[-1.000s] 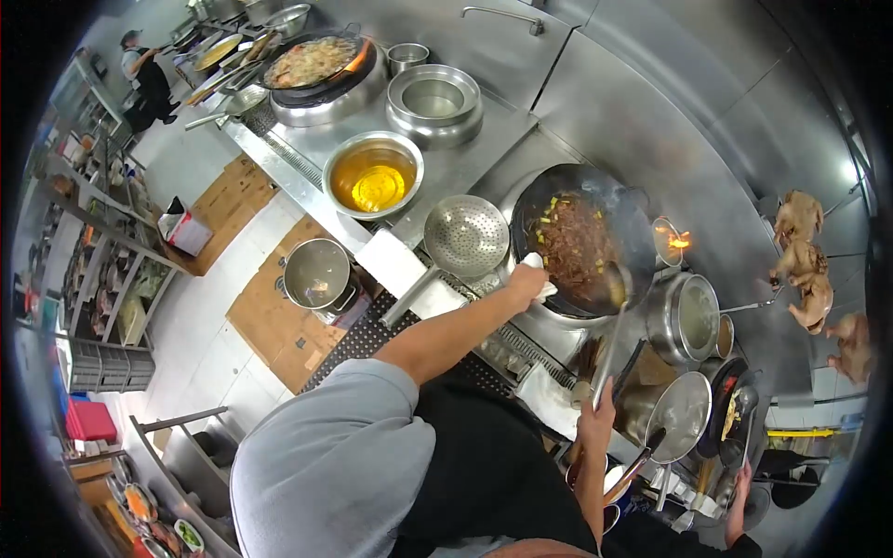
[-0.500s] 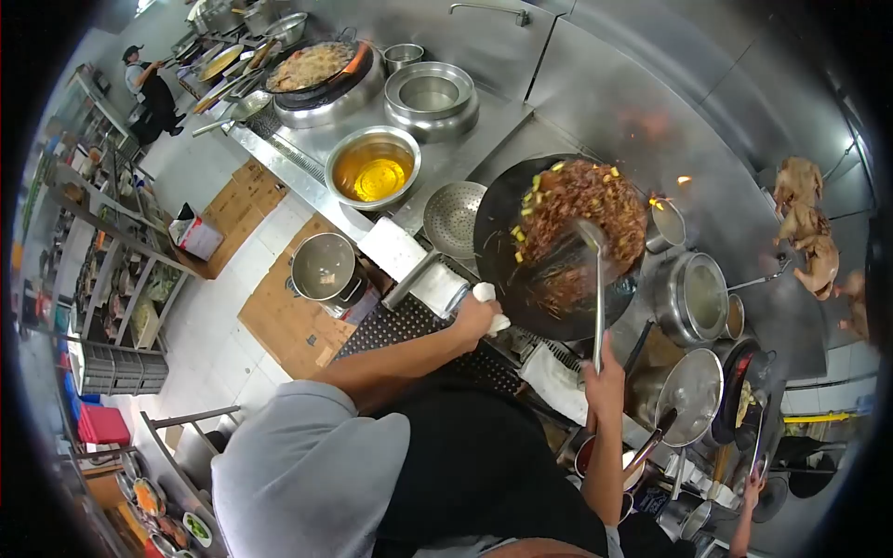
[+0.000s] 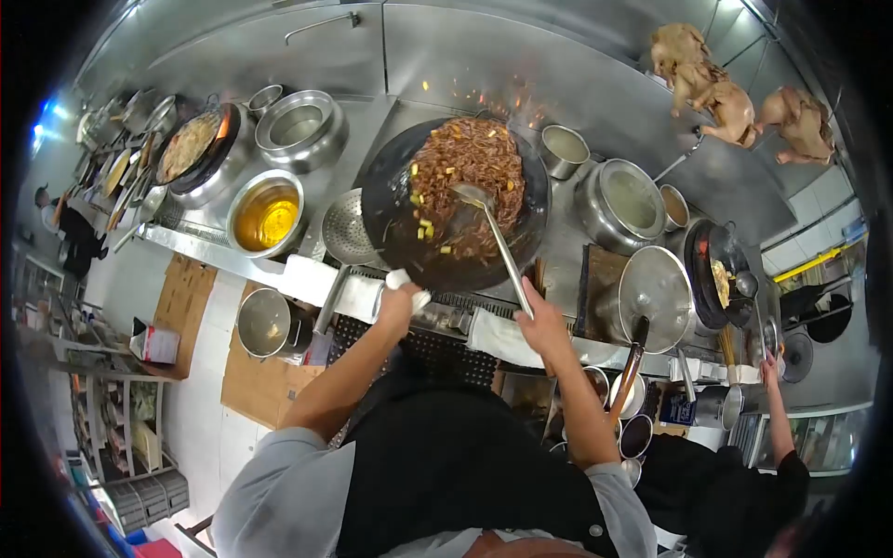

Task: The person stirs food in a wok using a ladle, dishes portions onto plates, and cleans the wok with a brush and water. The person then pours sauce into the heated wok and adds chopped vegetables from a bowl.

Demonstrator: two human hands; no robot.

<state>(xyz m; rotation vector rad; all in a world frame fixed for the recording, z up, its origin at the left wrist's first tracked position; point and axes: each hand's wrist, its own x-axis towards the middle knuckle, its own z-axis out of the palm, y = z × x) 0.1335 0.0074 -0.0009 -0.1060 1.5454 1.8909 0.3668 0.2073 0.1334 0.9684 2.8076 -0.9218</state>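
Note:
A black wok [image 3: 391, 246] on the stove holds dark brown shredded meat [image 3: 470, 153] with yellow-green chopped pieces at its left side. My left hand [image 3: 398, 309] is closed on a folded white cloth [image 3: 409, 290] at the wok's near-left rim; whatever part of the wok lies under the cloth is hidden. My right hand [image 3: 545, 327] grips the long metal handle of a ladle [image 3: 502, 244], whose bowl rests among the meat near the wok's middle. A perforated strainer [image 3: 349, 228] lies just left of the wok, its handle pointing toward me.
Left stands a metal bowl of yellow oil [image 3: 265, 214]. Flames [image 3: 507, 104] flare behind the wok. Pots [image 3: 621, 205] and a large strainer [image 3: 656, 298] stand right. Plucked birds [image 3: 730, 107] hang above. Another person's arm [image 3: 777, 405] reaches in at right; a further person [image 3: 70, 228] stands far left.
My view has turned, so the wok sits further left in it. The ladle's bowl has moved toward the wok's middle, and more sparks and flames show behind. Both hands keep their grips.

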